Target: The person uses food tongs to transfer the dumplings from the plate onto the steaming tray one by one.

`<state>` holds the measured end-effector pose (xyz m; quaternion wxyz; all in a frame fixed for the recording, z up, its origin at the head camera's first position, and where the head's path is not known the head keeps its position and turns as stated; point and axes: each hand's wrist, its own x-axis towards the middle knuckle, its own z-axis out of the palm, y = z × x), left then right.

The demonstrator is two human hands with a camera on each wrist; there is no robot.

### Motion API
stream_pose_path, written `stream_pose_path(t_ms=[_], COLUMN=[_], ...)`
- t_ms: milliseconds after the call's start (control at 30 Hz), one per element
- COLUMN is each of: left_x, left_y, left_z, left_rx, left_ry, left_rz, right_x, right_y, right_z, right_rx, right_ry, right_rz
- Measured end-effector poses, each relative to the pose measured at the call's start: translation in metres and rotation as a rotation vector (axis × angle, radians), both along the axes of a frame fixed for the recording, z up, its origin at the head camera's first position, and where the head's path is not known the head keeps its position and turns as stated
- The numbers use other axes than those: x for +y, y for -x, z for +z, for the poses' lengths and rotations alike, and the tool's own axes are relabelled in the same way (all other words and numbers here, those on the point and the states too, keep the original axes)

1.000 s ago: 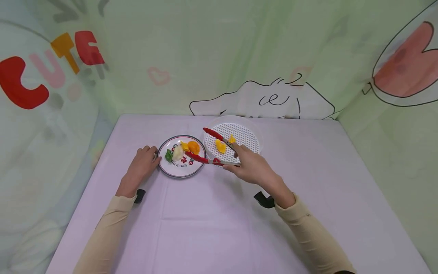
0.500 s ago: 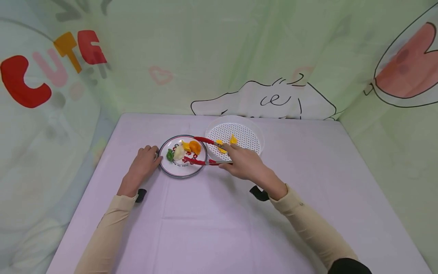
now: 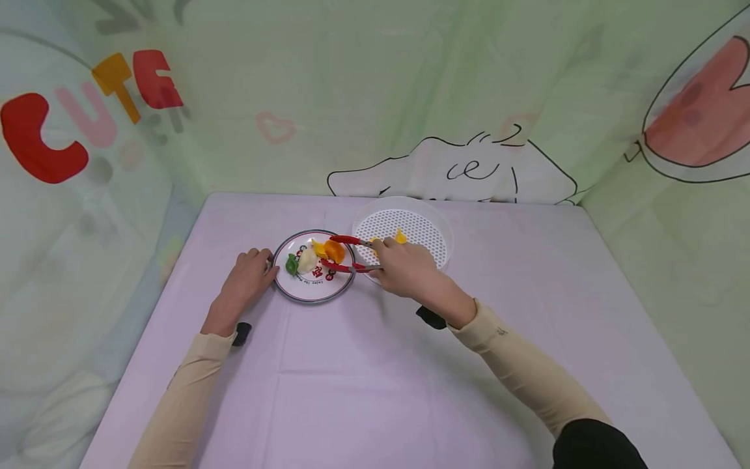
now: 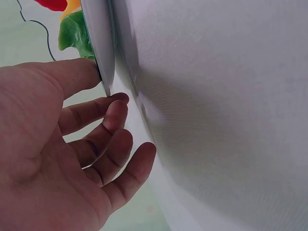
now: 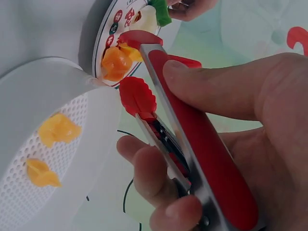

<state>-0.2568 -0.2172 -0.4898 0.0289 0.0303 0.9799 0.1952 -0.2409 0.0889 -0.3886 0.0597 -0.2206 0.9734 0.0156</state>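
My left hand (image 3: 249, 280) pinches the left rim of a white plate (image 3: 284, 281), thumb on top and fingertip beneath. On the plate lie a green piece (image 3: 291, 264), a white dumpling-like piece (image 3: 307, 261), a yellow piece (image 3: 319, 249) and an orange piece (image 3: 335, 251). In my right hand (image 3: 404, 267) is a pair of red-and-metal tongs (image 5: 204, 163). The tongs' spread red tips reach over the plate's right side, around the orange piece and near the yellow one. Whether they touch either piece I cannot tell.
Just right of the plate stands a white round steamer tray (image 3: 443, 225) with a perforated base. Two yellow pieces lie in it, a larger one (image 5: 58, 130) and a smaller one (image 5: 42, 173). A pale lilac cloth (image 3: 351, 404) covers the table.
My right hand has moved left with the tongs, from over the steamer tray toward the plate. The gap between the tongs' tips has narrowed. My left hand stays at the plate's rim.
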Motion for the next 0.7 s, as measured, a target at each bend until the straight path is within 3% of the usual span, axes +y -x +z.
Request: stream_pose_path(t_ms=[267, 700], left_x=[0.0001, -0.0003], left_y=[-0.0006, 0.0002], left_z=[0.0003, 0.0002], left_rx=[-0.014, 0.0], left_ry=[-0.002, 0.006], left_rz=[0.001, -0.006], right_x=[-0.0032, -0.0099], right_y=[-0.0022, -0.0036], right_z=[-0.0013, -0.0014], right_rx=[0.075, 0.102], right_ry=[-0.049, -0.098], right_rz=[0.031, 0.058])
